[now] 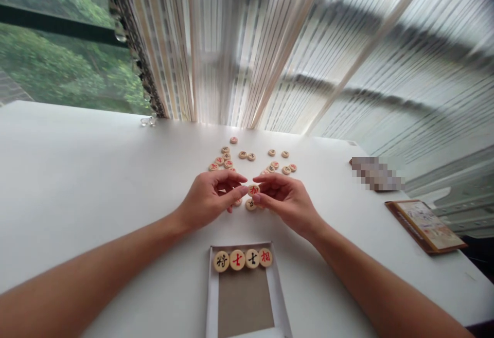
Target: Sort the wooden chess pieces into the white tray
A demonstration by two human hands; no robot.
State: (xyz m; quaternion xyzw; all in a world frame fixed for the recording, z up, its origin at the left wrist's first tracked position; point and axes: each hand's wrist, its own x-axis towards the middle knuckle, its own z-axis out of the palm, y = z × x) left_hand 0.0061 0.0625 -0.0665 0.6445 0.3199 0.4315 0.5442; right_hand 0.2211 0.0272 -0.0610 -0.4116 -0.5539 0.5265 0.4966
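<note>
Over the table, a wooden Chinese chess piece [253, 190] with a red character is held up between my two hands, its face turned toward me. My left hand [212, 196] is curled, with the thumb tip at the piece's left edge. On the other side, my right hand [287, 199] grips it with the thumb at its lower right. Just below lies a black-marked piece [250, 205], and a red-marked piece [238, 202] is partly hidden by my left fingers. Closer to me stands a shallow white box [280, 302], with several red and black pieces [237, 260] lined up along its far end.
Beyond my hands, several more chess pieces [228, 164] lie scattered on the white table [116, 183]. A brown-edged framed item [426, 226] and a pixelated item [376, 174] rest at the right. Striped curtains [239, 45] hang behind the table.
</note>
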